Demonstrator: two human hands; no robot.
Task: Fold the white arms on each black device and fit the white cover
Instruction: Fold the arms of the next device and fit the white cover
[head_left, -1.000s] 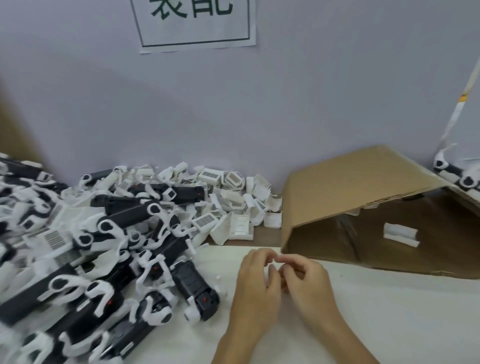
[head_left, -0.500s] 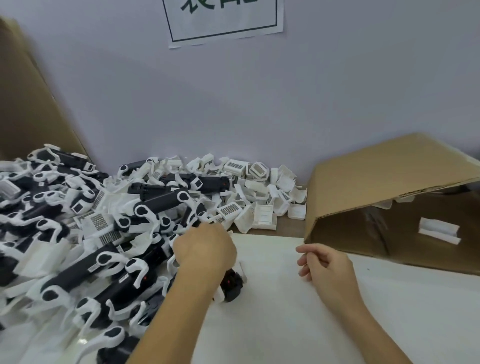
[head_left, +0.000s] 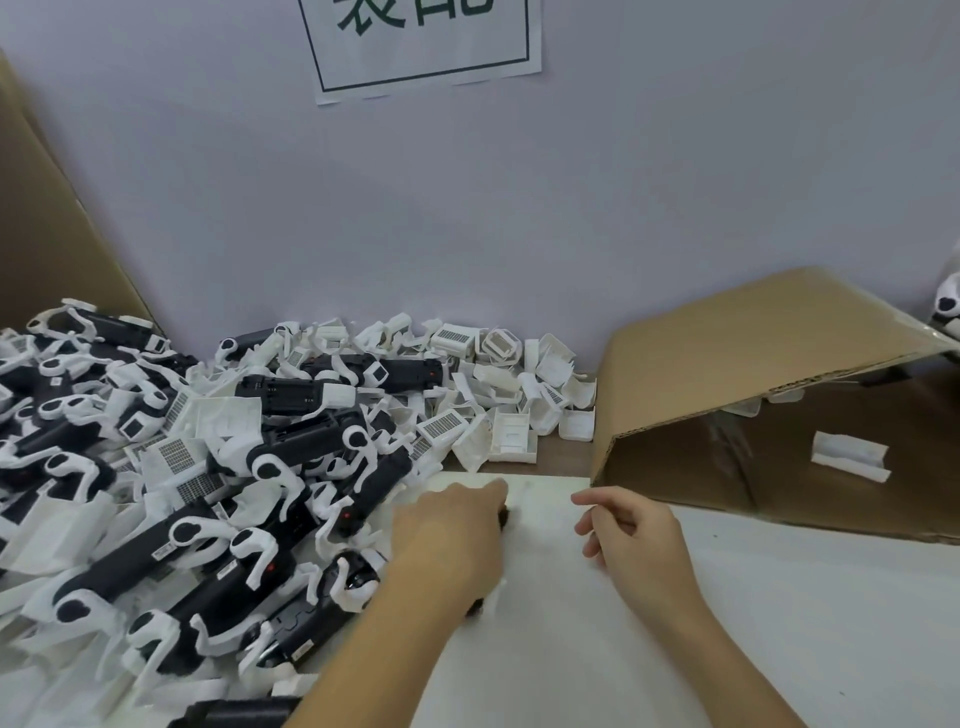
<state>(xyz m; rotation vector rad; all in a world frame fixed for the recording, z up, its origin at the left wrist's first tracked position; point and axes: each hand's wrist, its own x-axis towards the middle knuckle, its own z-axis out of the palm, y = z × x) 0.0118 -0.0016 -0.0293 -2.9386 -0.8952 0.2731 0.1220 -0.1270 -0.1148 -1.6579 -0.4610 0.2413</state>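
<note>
Head view: the left hand lies palm-down over a black device on the white table, fingers curled round it, the device almost wholly hidden beneath. The right hand hovers just beside, fingers loosely curled, holding nothing. A heap of devices lies left; white covers are piled by the wall; a cardboard box stands right.

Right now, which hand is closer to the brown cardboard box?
Right. The right hand hovers just in front of the cardboard box; the left hand is farther left, by the device pile.
</note>
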